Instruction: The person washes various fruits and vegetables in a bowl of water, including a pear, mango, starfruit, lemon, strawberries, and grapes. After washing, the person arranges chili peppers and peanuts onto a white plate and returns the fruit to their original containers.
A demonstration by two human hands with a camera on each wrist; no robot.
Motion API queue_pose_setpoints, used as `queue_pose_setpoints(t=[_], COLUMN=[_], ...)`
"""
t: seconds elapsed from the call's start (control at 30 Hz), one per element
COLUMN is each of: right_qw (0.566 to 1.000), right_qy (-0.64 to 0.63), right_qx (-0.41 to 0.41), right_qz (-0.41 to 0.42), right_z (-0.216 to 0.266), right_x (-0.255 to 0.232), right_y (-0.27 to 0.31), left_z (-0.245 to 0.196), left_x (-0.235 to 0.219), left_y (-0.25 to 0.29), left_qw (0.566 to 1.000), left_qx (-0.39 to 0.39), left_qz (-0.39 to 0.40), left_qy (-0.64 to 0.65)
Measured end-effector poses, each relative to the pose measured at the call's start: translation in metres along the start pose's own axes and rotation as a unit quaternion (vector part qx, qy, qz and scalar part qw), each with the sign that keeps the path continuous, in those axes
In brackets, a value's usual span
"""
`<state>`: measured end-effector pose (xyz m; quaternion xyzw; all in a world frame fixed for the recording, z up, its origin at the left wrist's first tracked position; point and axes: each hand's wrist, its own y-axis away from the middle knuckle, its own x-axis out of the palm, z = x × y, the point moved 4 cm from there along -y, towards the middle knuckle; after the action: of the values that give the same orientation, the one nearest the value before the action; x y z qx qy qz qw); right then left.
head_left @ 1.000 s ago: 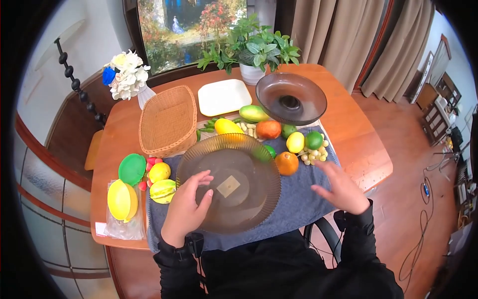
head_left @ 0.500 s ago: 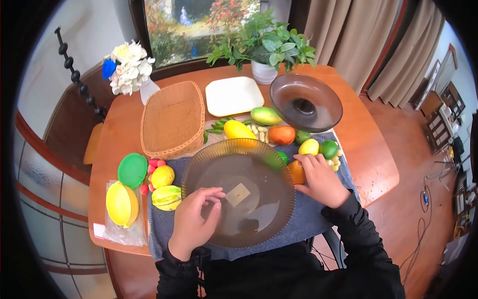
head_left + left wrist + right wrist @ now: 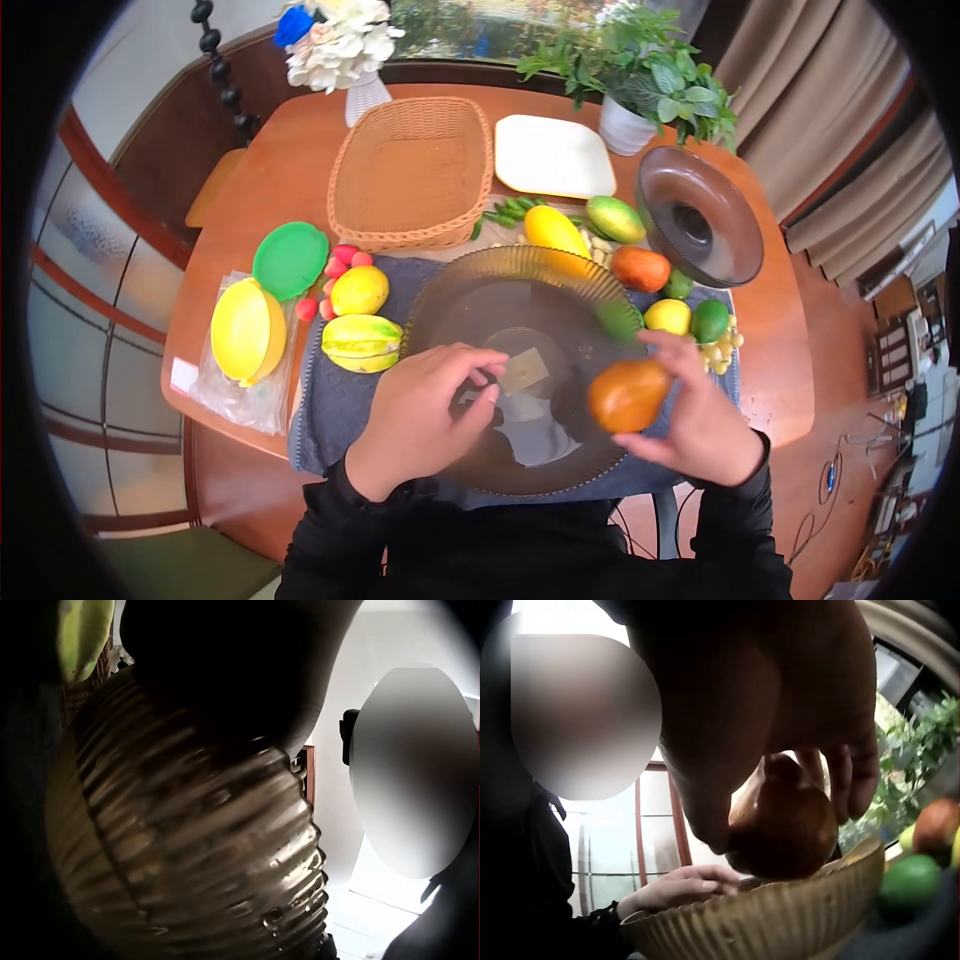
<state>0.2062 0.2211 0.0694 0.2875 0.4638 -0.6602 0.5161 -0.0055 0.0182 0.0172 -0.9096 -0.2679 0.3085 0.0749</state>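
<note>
The right hand (image 3: pixel 708 415) holds an orange-brown fruit (image 3: pixel 628 395) between thumb and fingers, over the right part of a large ribbed smoky bowl (image 3: pixel 440 450). In the right wrist view the fruit (image 3: pixel 784 829) hangs by the rim of the bowl (image 3: pixel 780 922). Over the bowl's left side is the left hand (image 3: pixel 425 415), its fingers loosely bent and nothing in them; whether it touches the rim cannot be told. The left wrist view shows the bowl's ribbed side (image 3: pixel 217 847) below the dark hand.
Behind the bowl lie a yellow mango (image 3: pixel 556 230), a red-orange fruit (image 3: pixel 640 269), a lemon (image 3: pixel 668 317) and a lime (image 3: pixel 710 321). A wicker basket (image 3: pixel 410 170), white tray (image 3: pixel 555 155) and second dark bowl (image 3: pixel 740 240) stand farther back. Star fruit (image 3: pixel 360 343) and yellow bowl (image 3: pixel 247 332) are left.
The right hand has taken hold of the orange-brown fruit and carried it left, over the large bowl. The left hand remains at the bowl's left side. The head view has shifted.
</note>
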Motion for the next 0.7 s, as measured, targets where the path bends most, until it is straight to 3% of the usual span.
queue_pose_setpoints(t=[0.1,0.17,0.4,0.63,0.7], right_qw=[0.997,0.978,0.984,0.978,0.974], right_qy=[-0.044,-0.025,-0.017,0.014,-0.021], right_qx=[-0.007,0.072,-0.013,-0.021,0.024], right_qz=[0.058,0.196,0.18,0.209,0.225], right_z=[0.009,0.011,-0.004,-0.006,-0.003], right_x=[0.02,0.029,0.053,0.064,0.062], right_y=[-0.024,-0.034,-0.036,-0.045,-0.047], left_z=[-0.003,-0.003,-0.003,-0.003,-0.003], left_x=[0.0,0.0,0.002,0.001,0.001], left_y=[0.0,0.0,-0.004,-0.008,-0.008], left_qw=[0.999,0.997,0.996,0.996,0.995], left_qx=[0.012,0.022,-0.002,-0.013,-0.018], left_qz=[-0.003,0.017,0.038,0.056,0.062], left_qy=[-0.033,-0.066,-0.075,-0.074,-0.076])
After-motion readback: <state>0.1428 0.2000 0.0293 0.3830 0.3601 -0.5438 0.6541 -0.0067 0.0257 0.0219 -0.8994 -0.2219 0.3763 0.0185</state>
